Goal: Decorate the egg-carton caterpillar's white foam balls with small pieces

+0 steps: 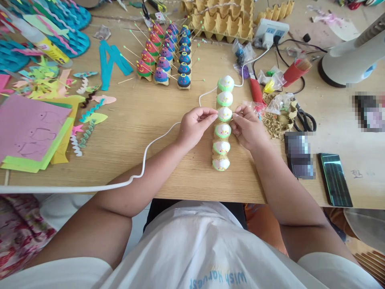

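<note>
A strip of egg carton (221,124) stands upright on the table in front of me, its several bumps capped with white clay, rimmed in light green and dotted with small coloured specks. My left hand (195,125) is at its left side, thumb and index finger pinched at the green rim of the third bump from the far end. On the opposite side, my right hand (248,124) pinches at the same rim, its other fingers curled. Anything small between the fingertips is hidden. A white cable (144,154) runs across my left forearm and behind the strip.
Painted egg-carton strips with sticks (167,54) stand farther back, before stacked egg trays (222,20). Paper cutouts (45,80) and coloured sheets (33,128) lie left. Scissors (303,116), a phone (335,178), a power strip (272,30) and a white appliance base (345,64) are right.
</note>
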A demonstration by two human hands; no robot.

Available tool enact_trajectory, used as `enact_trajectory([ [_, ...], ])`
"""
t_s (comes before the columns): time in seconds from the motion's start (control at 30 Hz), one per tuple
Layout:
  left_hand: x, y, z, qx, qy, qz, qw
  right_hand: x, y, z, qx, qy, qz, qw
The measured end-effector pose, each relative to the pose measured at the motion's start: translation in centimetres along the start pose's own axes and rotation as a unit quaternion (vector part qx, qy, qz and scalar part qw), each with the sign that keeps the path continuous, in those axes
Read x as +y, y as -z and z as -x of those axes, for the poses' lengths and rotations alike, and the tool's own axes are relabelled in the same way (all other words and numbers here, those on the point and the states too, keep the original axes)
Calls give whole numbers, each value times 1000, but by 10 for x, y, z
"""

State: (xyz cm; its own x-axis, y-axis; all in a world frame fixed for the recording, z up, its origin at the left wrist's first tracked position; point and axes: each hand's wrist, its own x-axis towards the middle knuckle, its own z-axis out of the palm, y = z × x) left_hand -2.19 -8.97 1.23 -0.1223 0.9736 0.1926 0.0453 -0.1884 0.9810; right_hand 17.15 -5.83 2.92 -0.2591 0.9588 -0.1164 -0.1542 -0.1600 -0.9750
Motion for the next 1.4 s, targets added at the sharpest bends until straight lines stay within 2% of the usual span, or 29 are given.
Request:
enact_trajectory([
  [0.17,10,4,5,5,-97,-77,992,0,-5,6,1,-7,-24,1000],
  [0.4,8,5,6,-2,-143,-115,983,-1,-9,11,-8,-13,-62,998],
  [0.9,8,6,6,16,-140,-136,981,-3,-13,15,-6,-13,-55,998],
  [1.1,8,6,6,28,-163,-138,976,-4,-16,18,-13,-20,-74,997],
  [1.4,12,4,8,36,-130,-113,984,-4,-16,19,-22,-14,-53,998],
])
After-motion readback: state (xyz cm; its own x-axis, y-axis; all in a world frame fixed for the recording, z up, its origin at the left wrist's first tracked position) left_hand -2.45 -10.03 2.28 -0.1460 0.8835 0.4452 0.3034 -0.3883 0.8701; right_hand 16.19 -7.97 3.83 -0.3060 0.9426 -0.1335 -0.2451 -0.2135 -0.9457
